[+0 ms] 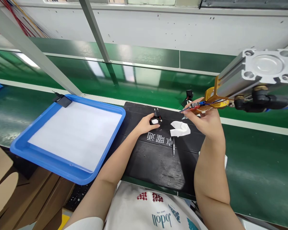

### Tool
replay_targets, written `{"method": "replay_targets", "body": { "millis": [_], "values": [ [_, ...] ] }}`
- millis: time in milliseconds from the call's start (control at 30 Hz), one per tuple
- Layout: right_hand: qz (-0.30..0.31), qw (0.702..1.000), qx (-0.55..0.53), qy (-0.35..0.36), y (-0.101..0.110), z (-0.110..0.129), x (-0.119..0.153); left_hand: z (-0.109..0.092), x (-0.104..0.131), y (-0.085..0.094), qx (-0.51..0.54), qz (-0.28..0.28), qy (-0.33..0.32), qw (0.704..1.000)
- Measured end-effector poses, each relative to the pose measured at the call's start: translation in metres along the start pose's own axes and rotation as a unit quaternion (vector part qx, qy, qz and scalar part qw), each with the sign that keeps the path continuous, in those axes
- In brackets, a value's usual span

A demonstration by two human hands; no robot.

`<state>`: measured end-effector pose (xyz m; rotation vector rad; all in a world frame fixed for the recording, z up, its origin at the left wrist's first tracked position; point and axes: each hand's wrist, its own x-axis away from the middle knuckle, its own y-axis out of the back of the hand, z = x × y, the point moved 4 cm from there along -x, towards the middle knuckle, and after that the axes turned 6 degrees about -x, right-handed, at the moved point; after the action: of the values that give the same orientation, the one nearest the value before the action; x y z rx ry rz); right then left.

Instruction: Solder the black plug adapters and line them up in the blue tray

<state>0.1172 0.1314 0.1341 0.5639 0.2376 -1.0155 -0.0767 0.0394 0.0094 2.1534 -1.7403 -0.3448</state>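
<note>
My left hand [146,124] is closed round a small black plug adapter [156,119] above the black mat [146,156]. The adapter's two metal pins point up, and a white part shows on its near side. My right hand [204,121] is wrapped round a pneumatic hand tool [213,97] with a yellow body and a silver air cylinder. The tool's pointed tip reaches left, apart from the adapter. Between my hands, a crumpled white cloth or tissue [180,128] lies on the mat. A thin black pen-like stick [173,147] sits just below it.
At the left stands a blue tray [123,111] lined with white paper; a black adapter [63,100] rests on its far left corner. Another small black adapter [189,94] is beyond my right hand. Grey metal posts [96,32] rise behind, and cardboard [38,195] stands lower left.
</note>
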Motion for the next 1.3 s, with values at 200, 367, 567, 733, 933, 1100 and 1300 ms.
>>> {"method": "replay_targets", "body": {
  "millis": [200,367,567,733,933,1100,1300],
  "values": [
    [-0.002,1.0,0.004,0.003,0.001,0.001,0.0,0.0,0.0,-0.002,0.018,0.012,-0.022,1.0],
    [-0.001,1.0,0.009,-0.005,0.001,0.001,0.0,-0.002,0.003,-0.005,0.005,0.037,-0.055,0.998],
    [0.007,1.0,0.023,-0.006,0.003,0.002,0.0,-0.002,0.004,-0.004,-0.005,0.064,-0.057,0.996],
    [0.013,0.999,0.032,-0.005,0.004,0.001,-0.001,-0.008,0.006,-0.002,-0.017,0.1,-0.042,0.994],
    [0.007,0.999,0.037,0.009,0.004,0.003,-0.001,-0.024,0.001,-0.011,0.026,0.036,-0.057,0.997],
    [-0.002,1.0,0.028,-0.005,0.004,0.001,-0.001,-0.029,0.0,-0.018,-0.012,0.022,-0.089,0.996],
    [-0.004,1.0,0.027,-0.016,0.005,0.004,-0.001,-0.038,0.013,-0.009,-0.168,0.044,-0.137,0.975]
  ]
}}
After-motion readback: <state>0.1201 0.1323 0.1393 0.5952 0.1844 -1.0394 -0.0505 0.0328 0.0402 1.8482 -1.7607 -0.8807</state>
